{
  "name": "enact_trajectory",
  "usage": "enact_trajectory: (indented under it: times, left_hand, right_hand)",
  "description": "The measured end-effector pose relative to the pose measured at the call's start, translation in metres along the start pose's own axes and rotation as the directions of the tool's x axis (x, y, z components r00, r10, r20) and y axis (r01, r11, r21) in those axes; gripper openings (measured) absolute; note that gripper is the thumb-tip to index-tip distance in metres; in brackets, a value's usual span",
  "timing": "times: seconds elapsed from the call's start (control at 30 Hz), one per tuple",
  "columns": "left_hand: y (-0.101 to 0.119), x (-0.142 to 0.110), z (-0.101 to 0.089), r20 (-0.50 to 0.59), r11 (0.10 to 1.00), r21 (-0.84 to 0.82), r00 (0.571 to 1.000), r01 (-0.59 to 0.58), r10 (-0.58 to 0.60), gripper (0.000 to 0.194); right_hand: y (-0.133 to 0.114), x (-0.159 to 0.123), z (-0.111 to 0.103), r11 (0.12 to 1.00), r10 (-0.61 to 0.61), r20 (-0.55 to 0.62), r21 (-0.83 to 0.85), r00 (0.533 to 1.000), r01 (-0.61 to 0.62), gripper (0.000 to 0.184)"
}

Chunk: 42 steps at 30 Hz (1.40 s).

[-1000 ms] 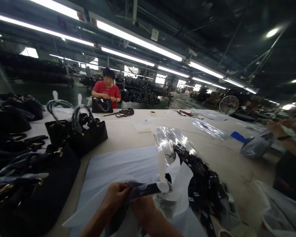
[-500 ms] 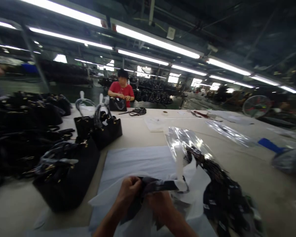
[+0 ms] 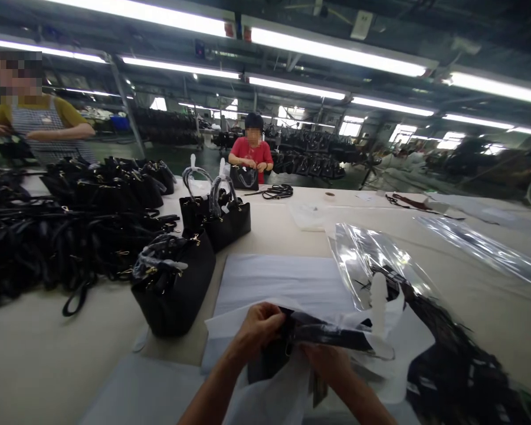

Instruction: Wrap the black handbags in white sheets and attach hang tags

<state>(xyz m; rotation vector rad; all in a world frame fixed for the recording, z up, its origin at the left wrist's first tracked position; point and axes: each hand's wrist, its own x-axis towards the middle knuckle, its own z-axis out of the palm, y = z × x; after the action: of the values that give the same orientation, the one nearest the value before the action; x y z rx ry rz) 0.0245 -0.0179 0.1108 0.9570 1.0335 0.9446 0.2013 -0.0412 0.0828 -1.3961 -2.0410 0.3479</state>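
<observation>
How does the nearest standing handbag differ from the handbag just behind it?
On the nearest handbag, the wrapped handles lie down; on the rear handbag, they stand up. The nearest handbag appears larger in view, the rear handbag smaller. Both are black, standing on the table.

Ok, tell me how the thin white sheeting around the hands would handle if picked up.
The thin white sheeting would probably flop: its right-hand edge bends in a loose curve. It looks light, with paper-thin edges. It may crease easily, given the bends showing in it.
</observation>
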Motion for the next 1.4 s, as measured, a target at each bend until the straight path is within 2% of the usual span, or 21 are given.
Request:
enact_trajectory:
  times: [0.03, 0.07, 0.1, 0.17, 0.23, 0.3, 0.37, 0.4, 0.43, 0.53, 0.63, 0.67, 0.73, 0.8, 0.87, 0.93, 1.0, 1.1, 1.17, 1.3, 1.4]
  left_hand:
    - [-0.002, -0.001, -0.004, 0.0, 0.986, 0.161, 0.999, -0.052, 0.053, 0.022]
    - [-0.005, -0.002, -0.008, 0.008, 0.933, 0.34, 0.993, -0.116, 0.121, 0.016]
    - [-0.009, -0.003, -0.011, 0.028, 0.843, 0.506, 0.98, -0.184, 0.197, 0.012]
    - [-0.016, -0.003, -0.013, 0.076, 0.62, 0.729, 0.935, -0.289, 0.346, 0.007]
    - [-0.023, -0.005, -0.011, 0.129, 0.379, 0.853, 0.85, -0.358, 0.512, 0.011]
    - [-0.028, -0.011, -0.006, 0.239, 0.116, 0.903, 0.709, -0.413, 0.664, 0.017]
    - [-0.031, -0.02, 0.001, 0.37, -0.101, 0.891, 0.58, -0.443, 0.726, 0.021]
    - [-0.032, -0.026, 0.003, 0.412, -0.165, 0.882, 0.55, -0.442, 0.726, 0.022]
    - [-0.034, -0.032, 0.006, 0.431, -0.203, 0.881, 0.55, -0.427, 0.716, 0.022]
    - [-0.039, -0.046, 0.01, 0.437, -0.259, 0.894, 0.588, -0.366, 0.68, 0.02]
    - [-0.049, -0.049, 0.012, 0.431, -0.241, 0.894, 0.58, -0.377, 0.692, 0.016]
    - [-0.052, -0.048, 0.012, 0.417, -0.214, 0.896, 0.572, -0.389, 0.706, 0.015]
    - [-0.059, -0.046, 0.013, 0.381, -0.156, 0.899, 0.557, -0.409, 0.738, 0.014]
    - [-0.063, -0.045, 0.013, 0.361, -0.124, 0.894, 0.529, -0.43, 0.768, 0.015]
    - [-0.066, -0.045, 0.013, 0.346, -0.117, 0.892, 0.492, -0.437, 0.799, 0.019]
    - [-0.07, -0.045, 0.013, 0.333, -0.123, 0.892, 0.448, -0.435, 0.83, 0.022]
    - [-0.074, -0.044, 0.013, 0.32, -0.132, 0.895, 0.409, -0.425, 0.855, 0.025]
    - [-0.08, -0.043, 0.013, 0.317, -0.153, 0.898, 0.366, -0.412, 0.875, 0.027]
    - [-0.082, -0.044, 0.012, 0.332, -0.174, 0.892, 0.343, -0.416, 0.879, 0.026]
    - [-0.083, -0.053, 0.007, 0.346, -0.2, 0.892, 0.324, -0.406, 0.881, 0.024]
    - [-0.085, -0.062, 0.003, 0.327, -0.177, 0.896, 0.336, -0.408, 0.883, 0.026]
  right_hand:
    - [0.002, -0.003, -0.003, 0.998, -0.041, 0.03, -0.037, 0.999, 0.042, 0.021]
    - [0.002, -0.005, -0.006, 0.992, -0.083, 0.069, -0.085, 0.994, 0.089, 0.025]
    - [0.001, -0.007, -0.009, 0.983, -0.104, 0.1, -0.14, 0.99, 0.117, 0.028]
    - [-0.007, -0.008, -0.012, 0.962, -0.057, 0.117, -0.258, 0.992, 0.086, 0.03]
    - [-0.019, -0.006, -0.01, 0.93, 0.033, 0.102, -0.368, 0.994, 0.007, 0.029]
    - [-0.032, -0.003, -0.007, 0.897, 0.071, 0.106, -0.441, 0.992, -0.017, 0.028]
    - [-0.04, -0.002, -0.005, 0.887, 0.04, 0.157, -0.46, 0.987, 0.037, 0.027]
    - [-0.043, -0.002, -0.005, 0.891, 0.021, 0.173, -0.45, 0.985, 0.061, 0.028]
    - [-0.045, -0.004, -0.006, 0.902, 0.002, 0.182, -0.425, 0.983, 0.076, 0.029]
    - [-0.046, -0.015, -0.011, 0.965, -0.006, 0.161, -0.259, 0.987, 0.048, 0.029]
    - [-0.047, -0.028, -0.014, 0.988, 0.148, 0.084, 0.031, 0.985, -0.151, 0.023]
    - [-0.047, -0.032, -0.014, 0.959, 0.236, 0.076, 0.145, 0.969, -0.245, 0.022]
    - [-0.049, -0.039, -0.012, 0.833, 0.388, 0.124, 0.376, 0.913, -0.405, 0.024]
    - [-0.051, -0.045, -0.01, 0.662, 0.453, 0.209, 0.572, 0.867, -0.484, 0.029]
    - [-0.052, -0.05, -0.009, 0.52, 0.452, 0.283, 0.688, 0.846, -0.507, 0.036]
    - [-0.051, -0.055, -0.009, 0.448, 0.447, 0.32, 0.729, 0.835, -0.518, 0.041]
    - [-0.05, -0.059, -0.01, 0.42, 0.479, 0.302, 0.746, 0.824, -0.517, 0.041]
    - [-0.052, -0.062, -0.01, 0.343, 0.552, 0.248, 0.803, 0.796, -0.488, 0.041]
    - [-0.054, -0.062, -0.01, 0.274, 0.579, 0.256, 0.833, 0.774, -0.481, 0.045]
    - [-0.055, -0.066, -0.01, 0.211, 0.587, 0.3, 0.84, 0.752, -0.501, 0.05]
    - [-0.054, -0.069, -0.007, 0.06, 0.519, 0.483, 0.803, 0.705, -0.594, 0.053]
